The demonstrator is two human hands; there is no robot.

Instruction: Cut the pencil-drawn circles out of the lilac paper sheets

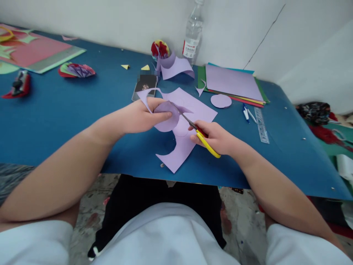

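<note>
My left hand [147, 116] pinches a round piece of purple paper [167, 123], its thumb flat on top. A curved offcut strip loops up beside the fingers and is partly hidden by them. In my right hand [213, 136] are scissors [206, 144] with yellow and red handles, their blades at the edge of the round piece. Beneath both hands lies a larger purple sheet [190, 129] with pencilled circles and a curved bite cut out. A finished-looking purple disc [221, 101] rests on the table to the right.
Stacked coloured paper [233, 82] lies at the back right, near a water bottle [193, 33], pens [246, 113] and a clear ruler [261, 125]. A phone [145, 86] is behind my left hand. Farther left are a folded paper flower [77, 70] and a stapler [19, 84].
</note>
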